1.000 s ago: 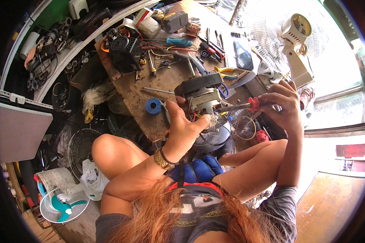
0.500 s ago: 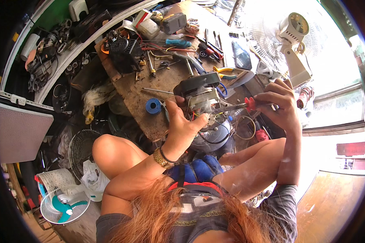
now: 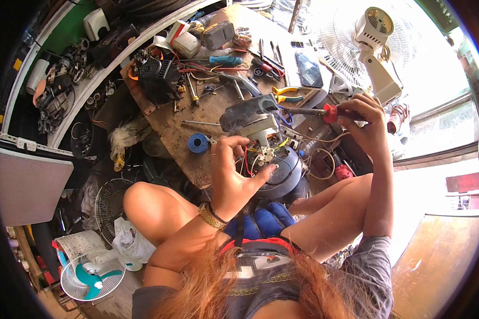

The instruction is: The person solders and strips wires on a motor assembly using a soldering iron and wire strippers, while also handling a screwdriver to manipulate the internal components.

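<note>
A fan motor (image 3: 261,129) with a dark curved housing (image 3: 247,110) and loose coloured wires sits above a rounded grey-blue fan base (image 3: 282,173) before me. My left hand (image 3: 235,173) steadies the motor from its left side: curled fingers touch its edge, and the thumb reaches below a small white wired part (image 3: 266,154). Its other fingers are partly hidden. In my right hand (image 3: 364,114) is a soldering iron (image 3: 314,111) with a red collar, its shaft pointing left. The tip lies near the housing's right end, apart from the wired part.
The wooden bench (image 3: 170,141) carries a blue solder spool (image 3: 198,143), a screwdriver (image 3: 193,90), yellow-handled pliers (image 3: 287,95), a phone (image 3: 308,69) and a black motor casing (image 3: 157,80). A white fan (image 3: 378,32) stands at right back; a teal-bladed fan (image 3: 90,276) lies lower left.
The soldering iron has moved up and away from the motor's wired part, where smoke showed before. My left thumb has shifted down off that part. The whole view has shifted slightly.
</note>
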Demonstrator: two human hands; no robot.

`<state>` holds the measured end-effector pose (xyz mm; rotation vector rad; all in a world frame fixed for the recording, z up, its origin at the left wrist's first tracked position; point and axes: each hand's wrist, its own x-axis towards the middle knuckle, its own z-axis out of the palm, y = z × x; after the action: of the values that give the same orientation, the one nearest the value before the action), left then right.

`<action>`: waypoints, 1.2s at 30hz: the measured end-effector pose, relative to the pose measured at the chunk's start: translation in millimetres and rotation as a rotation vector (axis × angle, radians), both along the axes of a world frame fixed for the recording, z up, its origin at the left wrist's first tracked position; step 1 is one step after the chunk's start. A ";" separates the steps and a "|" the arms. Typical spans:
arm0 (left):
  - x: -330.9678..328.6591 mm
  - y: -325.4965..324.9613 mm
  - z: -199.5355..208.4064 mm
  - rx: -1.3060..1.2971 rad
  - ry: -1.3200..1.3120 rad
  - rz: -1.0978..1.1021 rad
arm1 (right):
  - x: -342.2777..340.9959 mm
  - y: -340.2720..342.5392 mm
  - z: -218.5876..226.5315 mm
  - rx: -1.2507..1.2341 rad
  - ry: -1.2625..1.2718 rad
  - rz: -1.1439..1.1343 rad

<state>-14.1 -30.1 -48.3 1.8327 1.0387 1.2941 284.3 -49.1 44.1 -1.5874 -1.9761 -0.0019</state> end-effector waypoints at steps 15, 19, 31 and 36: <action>7.5 -5.6 1.8 -0.005 0.036 0.043 | 16.4 -10.9 -7.7 -0.111 0.344 -0.104; 8.0 -6.5 0.2 -0.024 -0.006 0.024 | 17.7 -13.5 -6.9 -0.117 0.347 -0.129; -13.9 -12.4 -2.7 -0.051 -0.219 -0.086 | 20.2 -16.4 -3.1 -0.179 0.091 0.012; -12.2 -15.2 13.5 0.042 0.041 -0.085 | 16.9 -7.6 0.1 -0.237 0.056 0.124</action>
<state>-26.3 -45.3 -34.8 1.9205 0.9513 1.2420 301.2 -56.7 44.3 -1.5854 -2.0887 0.3336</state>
